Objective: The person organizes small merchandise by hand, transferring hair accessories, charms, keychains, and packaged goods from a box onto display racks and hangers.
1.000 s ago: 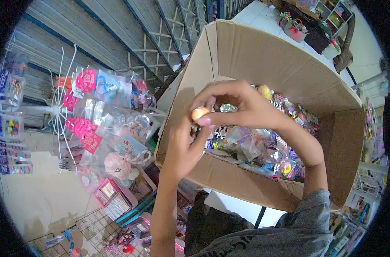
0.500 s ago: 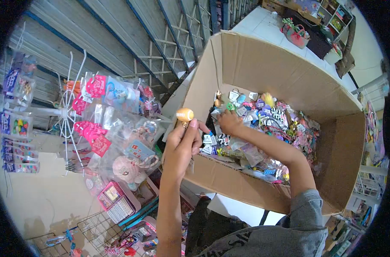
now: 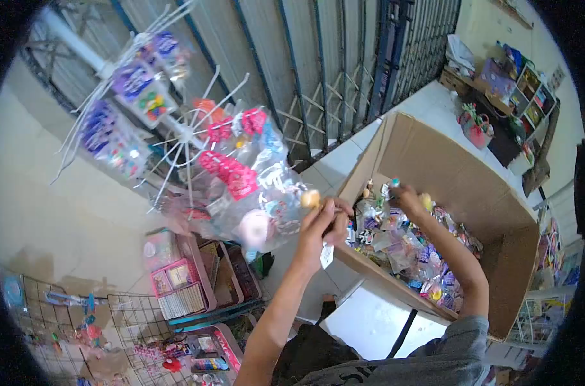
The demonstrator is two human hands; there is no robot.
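My left hand (image 3: pixel 323 226) is closed around a small yellow-brown football keychain (image 3: pixel 310 199), whose ball sticks up past the fingertips. A white tag (image 3: pixel 327 255) dangles below that hand. Inside the big cardboard box (image 3: pixel 434 145), my right hand (image 3: pixel 405 199) is over the far left part of the pile, with a small teal-and-white item (image 3: pixel 394 183) at its fingertips; its kind is too small to tell. Under the right arm lies a jumble of bagged trinkets and keychains (image 3: pixel 395 248), several with white cards.
On my left stands a rotating wire rack (image 3: pixel 186 134) hung with plastic-bagged accessories. Pink baskets (image 3: pixel 206 270) and a wire grid (image 3: pixel 122 321) are below it. A folding metal gate (image 3: pixel 344 77) runs behind. A red bag (image 3: pixel 477 134) sits on the floor beyond the box.
The view has swung left, so rack and box sit further right. My right hand has lifted slightly with the teal-and-white item at its fingertips. My left hand still holds the football keychain.
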